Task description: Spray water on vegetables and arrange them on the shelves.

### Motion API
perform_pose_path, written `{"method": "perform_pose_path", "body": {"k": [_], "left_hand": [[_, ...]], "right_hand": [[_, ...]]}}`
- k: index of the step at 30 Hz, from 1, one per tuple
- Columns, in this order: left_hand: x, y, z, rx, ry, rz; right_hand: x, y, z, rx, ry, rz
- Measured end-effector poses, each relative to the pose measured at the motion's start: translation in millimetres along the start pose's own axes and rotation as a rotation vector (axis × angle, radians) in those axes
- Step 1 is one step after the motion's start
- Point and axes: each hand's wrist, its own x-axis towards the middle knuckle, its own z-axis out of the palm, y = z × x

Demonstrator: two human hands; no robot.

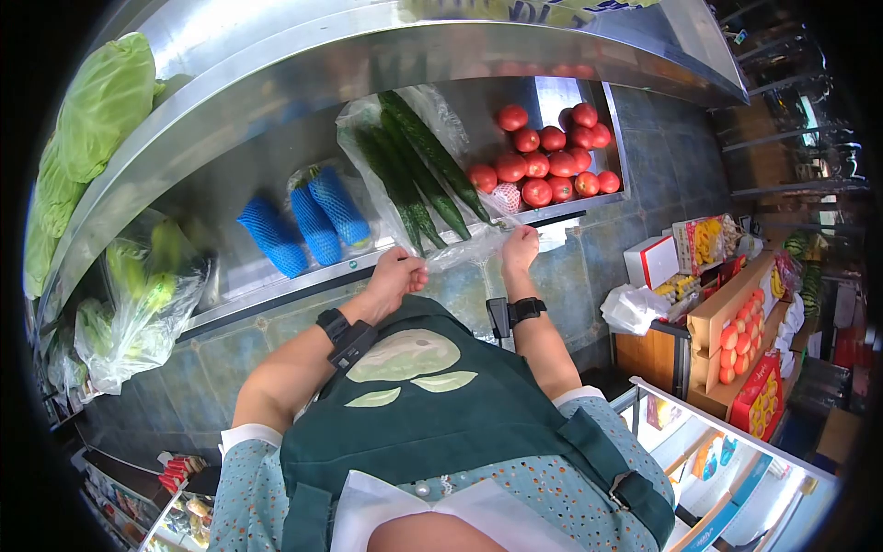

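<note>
A clear plastic bag [377,189] lies on the metal shelf with several long green cucumbers [425,166] in it. Its mouth faces me and hangs over the shelf's front edge. My left hand [398,274] pinches the left corner of the mouth, its fingers closed on the plastic. On the other corner, my right hand [520,248] is closed as well, so the bag's edge stretches between the two. The cucumbers' near ends lie just inside the opening, beyond my hands.
Several tomatoes [563,164] sit on the shelf to the right. Blue-netted vegetables [315,216] lie left of the bag, with bagged greens [152,285] further left. Cabbages [108,110] rest on the upper ledge. Fruit boxes [736,336] stand at the right, near a glass-topped case [708,460].
</note>
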Motion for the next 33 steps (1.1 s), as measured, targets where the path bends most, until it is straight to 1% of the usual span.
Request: {"method": "perform_pose_path", "body": {"k": [2, 3, 5, 6, 8, 9, 11, 12, 14, 15, 16, 17, 18, 19, 21, 22, 24, 25, 26, 27, 29, 31, 32, 33], "left_hand": [[-2.0, 5.6, 1.0, 0.018, 0.031, 0.02], [-5.7, 9.8, 0.9, 0.015, 0.035, 0.022], [-14.9, 17.1, 1.8, 0.036, 0.104, 0.056], [-17.2, 18.8, -0.6, 0.035, 0.107, 0.057], [-21.8, 21.7, -6.8, -0.01, 0.084, 0.168], [-27.4, 27.8, -5.5, -0.013, 0.086, 0.169], [-43.0, 48.2, -0.8, -0.098, 0.04, 0.205], [-48.5, 54.8, 0.5, -0.101, 0.043, 0.208], [-59.2, 65.5, 2.5, -0.212, -0.069, 0.221], [-63.9, 70.1, 3.9, -0.215, -0.065, 0.224], [-68.1, 74.5, 6.5, -0.257, -0.101, 0.223], [-72.6, 80.0, 9.6, -0.298, -0.138, 0.223], [-79.4, 87.3, 13.8, -0.301, -0.135, 0.229], [-86.7, 95.6, 19.1, -0.306, -0.153, 0.258], [-94.4, 108.0, 25.0, -0.318, -0.167, 0.297], [-96.2, 112.8, 26.1, -0.281, -0.164, 0.327], [-96.1, 117.4, 28.3, -0.247, -0.154, 0.364], [-94.1, 119.0, 30.6, -0.257, -0.162, 0.375], [-92.2, 120.1, 33.1, -0.267, -0.171, 0.389], [-89.0, 120.4, 35.9, -0.27, -0.167, 0.401], [-83.7, 117.6, 41.7, -0.184, -0.193, 0.388], [-83.6, 116.9, 47.7, -0.156, -0.178, 0.406], [-84.2, 117.3, 47.9, -0.12, -0.17, 0.418], [-83.9, 118.1, 44.3, -0.036, -0.162, 0.445]], "right_hand": [[-3.4, -4.9, 2.6, 0.067, 0.228, -0.358], [-6.8, -13.5, -1.4, 0.07, 0.224, -0.36], [-20.9, -40.5, -20.5, 0.117, 0.048, -0.393], [-26.5, -46.4, -26.2, 0.118, 0.046, -0.394], [-36.9, -56.5, -38.5, 0.182, -0.19, -0.431], [-44.4, -68.0, -47.5, 0.181, -0.193, -0.434], [-59.4, -101.0, -66.5, 0.339, -0.351, -0.216], [-63.2, -118.9, -74.8, 0.339, -0.355, -0.219], [-69.1, -153.8, -92.9, 0.499, -0.408, -0.123], [-69.4, -168.5, -102.3, 0.572, -0.443, -0.087], [-69.0, -180.1, -109.6, 0.572, -0.45, -0.089], [-68.2, -191.0, -115.9, 0.66, -0.483, -0.136], [-69.0, -203.1, -122.4, 0.748, -0.516, -0.181], [-74.4, -217.9, -133.5, 0.75, -0.523, -0.187], [-88.6, -243.4, -155.7, 0.802, -0.683, -0.191], [-92.1, -250.4, -156.7, 0.8, -0.694, -0.196], [-101.5, -259.3, -152.5, 0.841, -0.804, -0.461], [-101.4, -259.5, -144.2, 0.791, -0.863, -0.505], [-103.8, -257.2, -135.3, 0.793, -0.872, -0.512], [-106.0, -254.1, -124.5, 0.503, -0.82, -0.755], [-109.2, -243.4, -99.3, 0.204, -0.755, -0.985], [-105.7, -233.8, -71.5, 0.248, -0.77, -0.775], [-100.5, -233.5, -66.7, 0.247, -0.781, -0.781], [-93.9, -237.2, -63.9, 0.366, -0.712, -0.777]]}}
